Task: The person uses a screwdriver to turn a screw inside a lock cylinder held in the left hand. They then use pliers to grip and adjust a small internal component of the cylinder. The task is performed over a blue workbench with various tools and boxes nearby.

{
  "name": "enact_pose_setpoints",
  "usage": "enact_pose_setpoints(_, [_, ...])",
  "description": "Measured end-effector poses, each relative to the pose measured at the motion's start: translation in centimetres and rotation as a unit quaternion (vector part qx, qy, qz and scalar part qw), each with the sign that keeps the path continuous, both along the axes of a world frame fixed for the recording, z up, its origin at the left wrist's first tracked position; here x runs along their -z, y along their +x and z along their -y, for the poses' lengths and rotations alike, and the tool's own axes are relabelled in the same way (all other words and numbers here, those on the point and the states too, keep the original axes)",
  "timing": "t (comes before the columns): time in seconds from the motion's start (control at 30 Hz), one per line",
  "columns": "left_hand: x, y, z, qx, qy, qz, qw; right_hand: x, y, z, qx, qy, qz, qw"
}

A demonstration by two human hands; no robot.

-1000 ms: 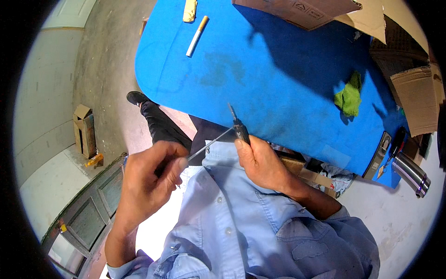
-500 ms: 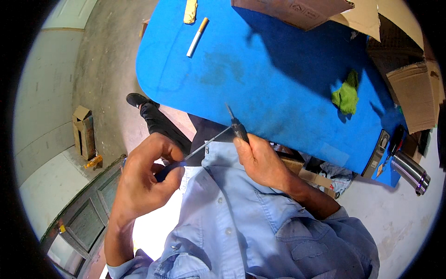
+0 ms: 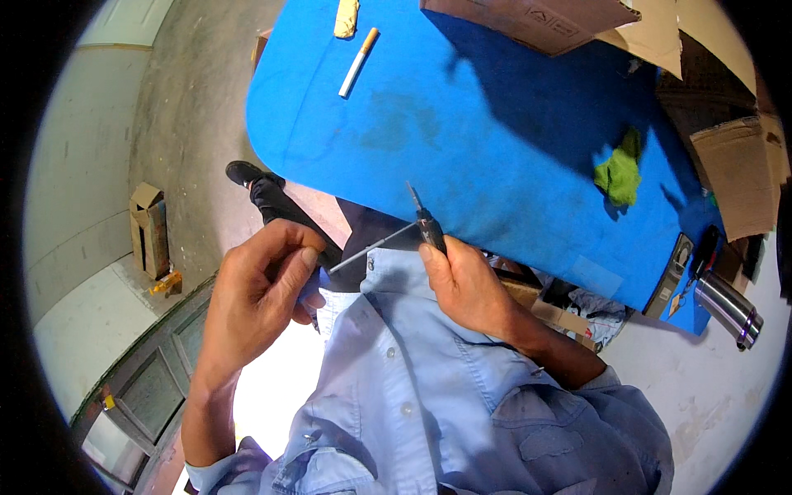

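Item one, black-handled tool (image 3: 431,233): held up in the air in front of the near edge of the bench, thin metal tip pointing up and slightly left; I see it gripped in the right hand (image 3: 472,290), fingers closed round the lower handle, thumb laid along the side. Item two, screwdriver (image 3: 373,248): slender grey shaft slanting up from left to right, its far end meeting the black-handled tool just below the metal tip; from my view I cannot tell whether it enters or only touches. Its blue handle (image 3: 313,286) shows partly beneath the thumb of the left hand (image 3: 262,290), which is curled closed about it; the rest is hidden. Directly below both hands, light blue shirt (image 3: 396,371), buttoned, with chest pockets. Beyond them, bench (image 3: 330,140), blue top, rounded left corner, a darker stain. Upon it I count: one cigarette (image 3: 359,62), white with an orange end, lying aslant; one yellow object (image 3: 346,18), near the upper edge of my view; one green cloth (image 3: 619,175), crumpled, toward the right; one cardboard box (image 3: 528,23), at the far side, casting a shadow. At far right, one steel cylinder (image 3: 728,309), shiny, tilted in view. On the floor at left, one small carton (image 3: 149,235), upright, flap raised.
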State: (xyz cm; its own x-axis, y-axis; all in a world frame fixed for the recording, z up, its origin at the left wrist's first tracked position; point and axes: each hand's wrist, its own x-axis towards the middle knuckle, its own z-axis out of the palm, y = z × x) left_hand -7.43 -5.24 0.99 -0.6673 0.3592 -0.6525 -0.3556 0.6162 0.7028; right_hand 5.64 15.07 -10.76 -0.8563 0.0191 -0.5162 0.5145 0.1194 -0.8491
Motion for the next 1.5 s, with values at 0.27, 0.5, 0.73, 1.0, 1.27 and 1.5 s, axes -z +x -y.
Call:
enact_pose_setpoints(0.27, [0.5,1.0,1.7,0.041,0.086,-0.065,0.993,-0.7,-0.4,0.0,0.004,0.004,0.006,1.000])
enact_pose_setpoints(0.5, [-0.5,1.3,1.7,0.207,0.043,-0.298,0.931,0.1,-0.1,0.1,0.001,0.001,-0.002,1.000])
enact_pose_setpoints(0.73, [-0.4,2.5,1.7,0.289,-0.008,-0.411,0.865,1.9,1.1,0.2,-0.001,-0.035,-0.012,0.999])
enact_pose_setpoints(1.0, [0.1,1.2,1.0,0.069,0.022,-0.155,0.985,0.9,0.6,0.2,-0.006,-0.008,0.006,1.000])
enact_pose_setpoints(1.27, [0.2,2.2,2.3,0.096,0.064,-0.222,0.968,-0.5,0.2,-0.3,-0.028,-0.047,0.067,0.996])
enact_pose_setpoints(1.5, [-1.8,5.9,5.4,0.123,0.041,-0.355,0.926,-3.7,0.2,1.4,-0.004,-0.210,0.065,0.975])
